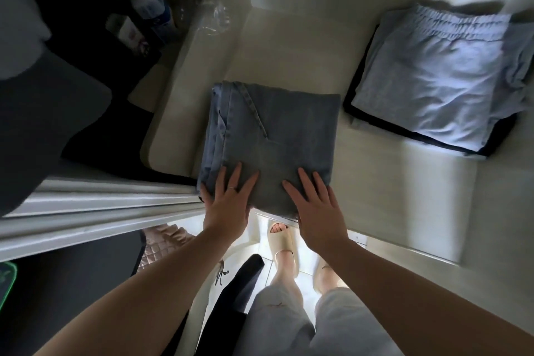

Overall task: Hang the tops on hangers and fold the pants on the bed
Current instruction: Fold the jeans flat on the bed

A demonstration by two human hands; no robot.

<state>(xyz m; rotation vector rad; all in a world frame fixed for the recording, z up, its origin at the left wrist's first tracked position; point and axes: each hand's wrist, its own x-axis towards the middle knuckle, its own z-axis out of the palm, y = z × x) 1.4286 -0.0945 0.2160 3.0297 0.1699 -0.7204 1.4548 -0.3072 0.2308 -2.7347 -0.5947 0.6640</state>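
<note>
Left grip (pixel 228 205): flat, fingers straight and spread, pressing the near-left corner of the folded jeans (pixel 274 136). Right grip (pixel 318 211): same, palm down with fingers straight, on the near-right part, just beside the left grip. Neither curls round the fabric.

Jeans lie on the bed (pixel 289 49), folded roughly square and running away from both grips. Their near edge is under the palms at the bed's edge.

Ahead and right of the right grip, apart from the jeans: light grey sweatpants (pixel 433 81), folded, stacked on a dark folded garment (pixel 361 114), also on the bed.

Below the grips: beige slipper (pixel 281 243) on the tiled floor (pixel 306 269). Far ahead of the left grip: a bottle (pixel 153 0), blurred.
</note>
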